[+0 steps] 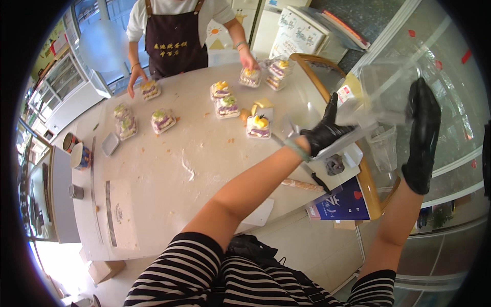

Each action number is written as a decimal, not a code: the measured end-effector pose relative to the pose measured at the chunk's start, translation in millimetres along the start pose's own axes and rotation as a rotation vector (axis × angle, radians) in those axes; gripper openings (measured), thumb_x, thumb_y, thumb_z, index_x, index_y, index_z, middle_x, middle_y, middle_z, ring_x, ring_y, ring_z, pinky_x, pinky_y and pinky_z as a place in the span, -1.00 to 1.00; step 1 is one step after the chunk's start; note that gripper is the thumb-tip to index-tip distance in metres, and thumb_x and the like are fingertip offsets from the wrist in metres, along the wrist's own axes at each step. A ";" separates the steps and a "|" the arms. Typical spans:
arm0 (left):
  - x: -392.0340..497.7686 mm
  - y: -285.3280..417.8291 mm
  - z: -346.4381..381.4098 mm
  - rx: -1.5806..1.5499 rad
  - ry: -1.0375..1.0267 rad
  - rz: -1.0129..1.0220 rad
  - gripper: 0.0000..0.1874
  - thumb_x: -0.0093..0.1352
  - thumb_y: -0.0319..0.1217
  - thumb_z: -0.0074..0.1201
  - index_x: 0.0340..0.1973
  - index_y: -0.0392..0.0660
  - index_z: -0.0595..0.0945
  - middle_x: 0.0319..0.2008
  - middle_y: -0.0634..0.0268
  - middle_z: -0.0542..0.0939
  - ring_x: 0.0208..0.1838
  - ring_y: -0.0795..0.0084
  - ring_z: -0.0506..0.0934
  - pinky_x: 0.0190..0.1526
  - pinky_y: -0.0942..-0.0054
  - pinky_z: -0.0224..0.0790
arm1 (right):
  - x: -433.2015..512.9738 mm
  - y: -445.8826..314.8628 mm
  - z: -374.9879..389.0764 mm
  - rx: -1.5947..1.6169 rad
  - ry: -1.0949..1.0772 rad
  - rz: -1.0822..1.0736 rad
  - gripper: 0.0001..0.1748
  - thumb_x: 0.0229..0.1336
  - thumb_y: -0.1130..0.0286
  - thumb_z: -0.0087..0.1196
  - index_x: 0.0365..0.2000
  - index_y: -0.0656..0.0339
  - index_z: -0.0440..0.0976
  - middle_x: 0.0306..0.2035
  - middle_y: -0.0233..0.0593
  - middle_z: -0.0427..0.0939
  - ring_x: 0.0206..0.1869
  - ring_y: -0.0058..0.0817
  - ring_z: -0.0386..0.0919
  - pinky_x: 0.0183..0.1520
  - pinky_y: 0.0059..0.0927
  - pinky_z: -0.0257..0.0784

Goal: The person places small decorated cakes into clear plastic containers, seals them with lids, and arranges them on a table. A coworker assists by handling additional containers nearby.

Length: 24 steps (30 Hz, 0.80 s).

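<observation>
My left hand, in a black glove, is at the table's right edge with its thumb raised. It holds a clear plastic container, blurred by motion. My right hand, also black-gloved, is farther right and grips the side of a larger clear plastic box. Below my left hand lie a crumpled grey cloth and a black-handled knife. The nearest boxed cake, with purple filling and yellow fruit, stands left of that hand.
Across the table, an aproned person's hand touches a boxed cake; the other hand is beside another. Several more boxed cakes stand around. A wooden chair adjoins the right edge. Tins stand at far left.
</observation>
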<state>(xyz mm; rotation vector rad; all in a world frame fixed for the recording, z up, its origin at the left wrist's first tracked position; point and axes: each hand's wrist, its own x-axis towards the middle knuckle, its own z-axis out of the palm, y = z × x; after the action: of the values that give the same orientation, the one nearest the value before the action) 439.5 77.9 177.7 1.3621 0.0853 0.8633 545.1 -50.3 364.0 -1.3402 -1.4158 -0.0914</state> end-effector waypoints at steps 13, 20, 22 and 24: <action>-268.5 91.4 -164.0 -0.705 0.745 -0.346 -0.86 0.47 -0.40 0.04 -0.12 -0.14 0.60 -0.37 0.40 0.58 -0.30 0.57 0.52 -0.17 0.60 0.39 | -164.9 0.6 223.9 0.167 -0.910 -0.015 0.26 -0.25 0.20 0.51 0.41 0.18 -0.03 0.42 0.00 0.05 0.46 -0.11 0.08 0.44 -0.14 0.06; -320.9 70.5 -261.1 -0.553 0.856 -0.345 -0.81 0.48 -0.36 -0.01 -0.06 -0.13 0.57 -0.27 0.29 0.61 -0.21 0.42 0.58 -0.08 0.43 0.45 | -170.5 -21.7 317.4 0.020 -0.911 -0.265 0.08 -0.31 0.27 0.49 0.27 0.25 0.18 0.20 0.07 0.35 0.24 0.03 0.35 0.24 -0.09 0.37; -330.4 58.4 -335.1 -0.358 0.987 -0.374 -0.80 0.48 -0.38 -0.05 -0.05 -0.15 0.55 -0.23 0.22 0.62 -0.18 0.33 0.60 -0.08 0.40 0.46 | -174.4 -18.0 331.1 0.091 -0.890 -0.088 0.19 -0.33 0.35 0.50 0.33 0.28 0.06 0.25 0.06 0.29 0.25 -0.06 0.35 0.24 -0.16 0.38; -331.8 48.4 -411.3 -0.074 1.100 -0.501 -0.78 0.48 -0.40 -0.10 -0.05 -0.20 0.54 -0.18 0.14 0.63 -0.17 0.27 0.62 -0.07 0.36 0.47 | -179.1 -16.3 338.9 0.135 -0.831 0.002 0.25 -0.34 0.41 0.51 0.38 0.29 -0.01 0.30 0.04 0.21 0.25 -0.12 0.34 0.25 -0.20 0.37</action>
<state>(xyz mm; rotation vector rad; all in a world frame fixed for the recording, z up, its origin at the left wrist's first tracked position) -31.2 217.7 -23.4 0.6072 1.1731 1.0659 270.6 61.2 120.1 -1.3191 -2.0546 0.6183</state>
